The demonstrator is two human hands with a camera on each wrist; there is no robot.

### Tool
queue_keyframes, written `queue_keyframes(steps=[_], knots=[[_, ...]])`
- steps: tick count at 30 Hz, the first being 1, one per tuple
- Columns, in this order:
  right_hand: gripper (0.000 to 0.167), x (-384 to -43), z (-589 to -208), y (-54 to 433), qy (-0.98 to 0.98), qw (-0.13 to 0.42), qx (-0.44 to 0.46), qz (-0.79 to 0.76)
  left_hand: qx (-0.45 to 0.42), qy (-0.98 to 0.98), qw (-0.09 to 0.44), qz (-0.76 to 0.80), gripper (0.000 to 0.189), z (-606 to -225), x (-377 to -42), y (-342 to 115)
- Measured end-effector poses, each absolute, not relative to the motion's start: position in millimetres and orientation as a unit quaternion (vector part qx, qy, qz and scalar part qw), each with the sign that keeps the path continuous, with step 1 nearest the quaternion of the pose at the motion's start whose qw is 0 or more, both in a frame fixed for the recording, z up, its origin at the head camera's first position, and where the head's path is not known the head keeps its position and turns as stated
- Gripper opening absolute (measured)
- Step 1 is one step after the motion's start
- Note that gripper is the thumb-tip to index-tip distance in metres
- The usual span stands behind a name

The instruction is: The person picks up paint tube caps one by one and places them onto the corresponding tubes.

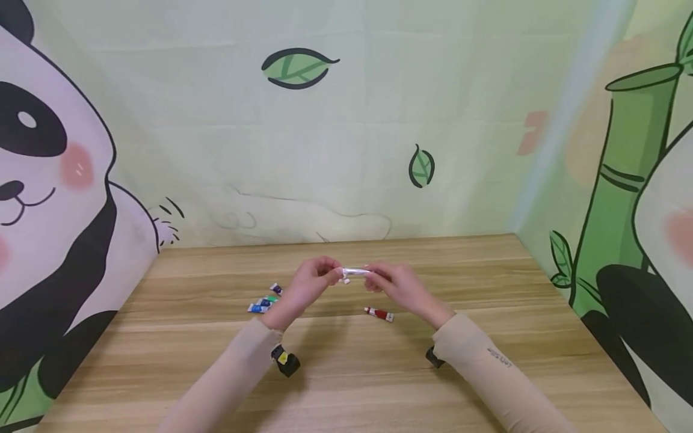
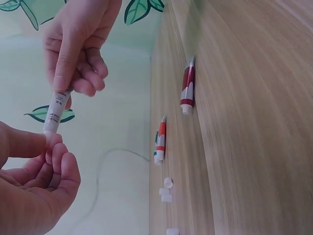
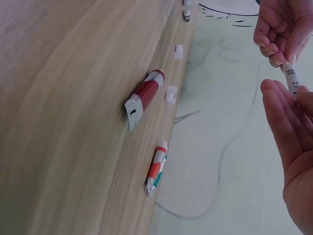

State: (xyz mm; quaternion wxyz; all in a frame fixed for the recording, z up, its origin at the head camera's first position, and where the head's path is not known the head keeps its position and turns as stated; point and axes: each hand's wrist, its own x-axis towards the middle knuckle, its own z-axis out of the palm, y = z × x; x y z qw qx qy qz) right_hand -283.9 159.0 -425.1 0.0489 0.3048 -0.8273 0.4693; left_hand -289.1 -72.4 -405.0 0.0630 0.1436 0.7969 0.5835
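A small white paint tube [image 1: 355, 272] is held in the air between both hands, lying roughly level in the head view. My left hand [image 1: 311, 282] pinches one end of it between thumb and fingers; the fingertips cover that tip. At the other end, my right hand [image 1: 397, 285] grips the tube with thumb and fingers. In the left wrist view, dark print shows on the tube's white body [image 2: 55, 112]. Below the hands, a dark red paint tube [image 1: 379, 314] lies on the table. Small white caps [image 2: 166, 191] lie farther back.
Several blue and green paint tubes [image 1: 262, 305] lie left of the left forearm. An orange tube [image 3: 156, 164] and a green one lie together on the wooden table [image 1: 346, 391]. A printed cloth wall [image 1: 352, 150] stands behind it.
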Motion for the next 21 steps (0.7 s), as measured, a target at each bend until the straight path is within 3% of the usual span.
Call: queue_keyframes(steps=[8, 21], knots=[[0.029, -286, -422, 158, -0.795, -0.029, 0.188, 0.577, 0.155, 0.800, 0.041, 0.578, 0.018, -409, -293, -68], [0.034, -293, -424, 159, -0.773, -0.014, 0.086, 0.628, 0.143, 0.804, 0.004, 0.577, 0.019, -412, -300, -54]])
